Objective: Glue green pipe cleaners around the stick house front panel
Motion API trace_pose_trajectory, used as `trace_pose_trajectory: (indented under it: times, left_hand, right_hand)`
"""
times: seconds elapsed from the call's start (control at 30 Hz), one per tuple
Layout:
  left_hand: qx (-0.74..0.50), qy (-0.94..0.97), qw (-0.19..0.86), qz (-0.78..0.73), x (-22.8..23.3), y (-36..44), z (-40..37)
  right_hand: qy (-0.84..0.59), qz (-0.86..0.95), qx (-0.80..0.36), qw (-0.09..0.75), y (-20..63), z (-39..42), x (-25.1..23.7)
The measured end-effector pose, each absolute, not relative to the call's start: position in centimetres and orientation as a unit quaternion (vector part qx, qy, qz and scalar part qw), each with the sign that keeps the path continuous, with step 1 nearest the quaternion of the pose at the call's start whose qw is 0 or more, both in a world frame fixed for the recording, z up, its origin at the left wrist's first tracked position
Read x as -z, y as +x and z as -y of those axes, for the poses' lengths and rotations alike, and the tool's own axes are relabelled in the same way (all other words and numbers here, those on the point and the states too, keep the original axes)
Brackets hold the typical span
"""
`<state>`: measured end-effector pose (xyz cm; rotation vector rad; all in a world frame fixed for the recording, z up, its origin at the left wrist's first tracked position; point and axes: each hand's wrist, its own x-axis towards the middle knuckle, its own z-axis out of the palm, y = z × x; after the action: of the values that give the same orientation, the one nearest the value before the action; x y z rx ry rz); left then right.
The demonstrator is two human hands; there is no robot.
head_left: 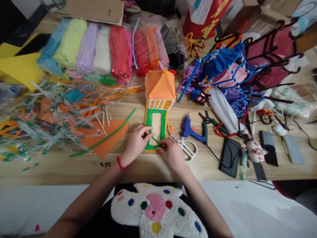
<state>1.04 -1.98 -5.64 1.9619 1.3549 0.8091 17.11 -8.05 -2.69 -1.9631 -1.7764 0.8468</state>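
Note:
A small model house with an orange paper roof (159, 84) and a white-and-yellow striped wall stands on the table. In front of it lies its base, a green fuzzy border (162, 124) around a strip of pale sticks (156, 124), edged in yellow. A short dark green pipe cleaner (155, 140) curves across the near end of the strip. My left hand (137, 142) pinches at its left end, over the base's left edge. My right hand (171, 152) is closed at its other end, by the near right corner. Both fingertips partly hide the piece.
White-handled scissors (188, 150) and a blue glue gun (190, 129) lie right of the base, with pliers (206, 119) beyond. A long green pipe cleaner (106, 137) crosses orange paper (112, 130) at left. Pipe-cleaner bundles (101, 49) line the back; a phone (229, 157) lies right.

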Motion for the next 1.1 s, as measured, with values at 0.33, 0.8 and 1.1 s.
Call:
trace_pose_trajectory:
  times: [0.33,0.8,1.1]
  left_hand:
    - [-0.256,0.746,0.277,-0.550,4.6,-1.3,5.0]
    - [-0.167,0.709,0.282,-0.625,4.6,0.2,4.9]
    - [-0.130,0.713,0.277,-0.630,3.7,0.5,5.3]
  right_hand:
    - [-0.697,0.601,-0.317,0.230,16.9,8.2,3.0]
    - [-0.736,0.547,-0.347,0.197,16.7,7.0,3.4]
    - [-0.741,0.546,-0.339,0.198,16.4,7.6,3.6]
